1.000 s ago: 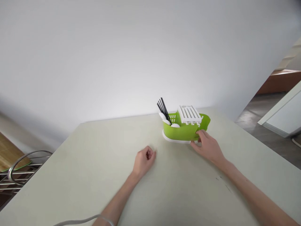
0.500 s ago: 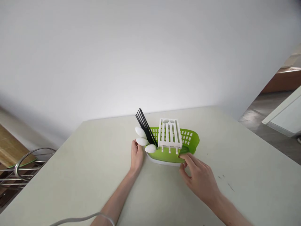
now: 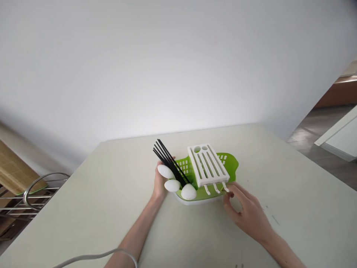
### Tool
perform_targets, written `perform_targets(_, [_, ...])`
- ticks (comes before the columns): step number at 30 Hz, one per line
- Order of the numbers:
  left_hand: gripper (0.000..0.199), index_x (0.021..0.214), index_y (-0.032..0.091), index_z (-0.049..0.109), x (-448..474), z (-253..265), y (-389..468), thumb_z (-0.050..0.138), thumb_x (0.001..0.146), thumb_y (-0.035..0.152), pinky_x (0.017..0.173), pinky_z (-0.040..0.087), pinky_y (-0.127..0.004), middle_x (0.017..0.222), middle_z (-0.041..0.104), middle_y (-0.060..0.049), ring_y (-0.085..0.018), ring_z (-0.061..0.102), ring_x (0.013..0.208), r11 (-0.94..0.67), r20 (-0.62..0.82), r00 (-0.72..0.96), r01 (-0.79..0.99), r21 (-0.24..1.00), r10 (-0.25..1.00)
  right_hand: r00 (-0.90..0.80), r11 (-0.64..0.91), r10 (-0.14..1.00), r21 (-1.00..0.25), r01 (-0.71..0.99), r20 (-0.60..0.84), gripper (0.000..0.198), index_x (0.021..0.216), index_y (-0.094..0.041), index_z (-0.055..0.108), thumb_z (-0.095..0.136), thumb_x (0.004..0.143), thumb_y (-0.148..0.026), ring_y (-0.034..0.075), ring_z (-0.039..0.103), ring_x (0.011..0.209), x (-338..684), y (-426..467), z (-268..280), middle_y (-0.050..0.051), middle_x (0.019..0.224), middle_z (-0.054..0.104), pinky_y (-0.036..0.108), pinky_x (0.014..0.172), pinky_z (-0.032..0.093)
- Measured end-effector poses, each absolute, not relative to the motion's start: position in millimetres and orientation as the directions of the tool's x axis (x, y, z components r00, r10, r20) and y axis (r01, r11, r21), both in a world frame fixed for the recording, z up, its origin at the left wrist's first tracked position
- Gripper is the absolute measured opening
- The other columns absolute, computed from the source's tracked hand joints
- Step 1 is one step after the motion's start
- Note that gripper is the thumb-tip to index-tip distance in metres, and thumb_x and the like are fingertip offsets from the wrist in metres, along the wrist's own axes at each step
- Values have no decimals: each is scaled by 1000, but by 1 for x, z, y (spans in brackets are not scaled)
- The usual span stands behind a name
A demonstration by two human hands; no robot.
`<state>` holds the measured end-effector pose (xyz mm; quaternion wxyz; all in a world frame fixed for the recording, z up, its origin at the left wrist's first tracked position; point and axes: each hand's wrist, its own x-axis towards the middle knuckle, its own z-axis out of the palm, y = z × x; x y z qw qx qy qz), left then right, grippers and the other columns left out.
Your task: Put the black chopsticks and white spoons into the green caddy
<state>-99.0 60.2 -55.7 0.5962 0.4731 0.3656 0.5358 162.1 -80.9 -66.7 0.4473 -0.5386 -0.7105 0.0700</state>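
Far left, a metal wire rack (image 3: 30, 197) sits off the edge of the pale surface (image 3: 83, 208), with a grey cable (image 3: 92, 257) trailing across the near corner. Moving in, the left hand (image 3: 159, 183) is cupped against the left end of the green cutlery basket (image 3: 208, 178), fingers wrapped round its wall, which looks like a brace so it can't slide. Right beside that hand, three white spoons (image 3: 173, 185) and a bundle of black chopsticks (image 3: 167, 158) lean out of the end compartment. Over the basket's middle lies a white slotted insert (image 3: 208, 164), tilted, its hooks hanging over the near rim. Then the right hand (image 3: 249, 214), fingers loosely spread, fingertips just at the basket's right front corner by those hooks, holding nothing.
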Motion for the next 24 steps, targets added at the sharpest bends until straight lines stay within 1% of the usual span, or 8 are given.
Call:
perform_targets(3, [60,114,27,71,-100,-42,60,43,93,76,99,54,-50,127,74,-7,-35,66,121,21,53,169,-410,912,984,31,427,810,-625,654,586,28,124,-26,59,51,99,-16,16,66,76,167,-93,-72,11,120,66,32,74,57])
perform_targets(5, [70,121,24,69,-104,-35,60,40,92,80,97,56,-52,127,74,-10,-35,69,116,34,62,214,-419,908,975,151,383,802,-691,613,578,31,129,-27,59,54,100,-20,16,68,75,175,-102,-79,12,130,65,33,77,58])
perform_targets(7, [71,125,23,68,-110,-29,62,47,89,81,94,57,-51,127,73,-11,-34,70,110,-28,117,218,-375,927,969,305,264,825,-802,536,475,25,124,-26,61,55,100,-26,16,69,73,188,-109,-87,11,124,69,32,72,58])
perform_targets(11, [68,124,22,68,-117,-11,70,65,82,76,96,55,-46,123,75,-11,-32,69,111,-163,236,268,-267,950,934,316,16,938,-932,363,140,26,109,-24,65,53,100,-45,16,67,61,215,-114,-101,6,90,75,27,58,56])
perform_targets(14, [60,124,20,68,-112,14,76,67,88,68,108,49,-47,118,76,-12,-30,67,117,-192,245,342,-183,964,907,268,-35,961,-930,366,69,33,98,-24,68,54,96,-54,18,67,60,224,-116,-107,3,72,71,26,59,57])
perform_targets(18, [41,105,19,72,-100,46,81,63,96,57,114,44,-47,119,76,-12,-28,68,119,-184,181,446,-38,982,876,269,-59,959,-871,488,86,32,97,-26,72,56,94,-53,19,73,74,220,-121,-112,5,87,77,23,60,57])
perform_targets(20, [45,93,18,72,-96,55,81,56,99,60,113,44,-47,121,76,-12,-29,67,120,-185,139,490,45,982,861,273,-55,956,-845,531,110,31,97,-26,73,55,95,-52,19,74,79,218,-124,-114,5,94,78,22,62,57])
perform_targets(24, [50,80,20,66,-95,60,81,50,100,63,114,42,-50,121,77,-11,-30,65,122,-203,113,501,130,971,858,250,6,951,-821,571,181,29,98,-27,72,53,98,-48,18,73,79,215,-125,-113,5,94,77,23,67,57])
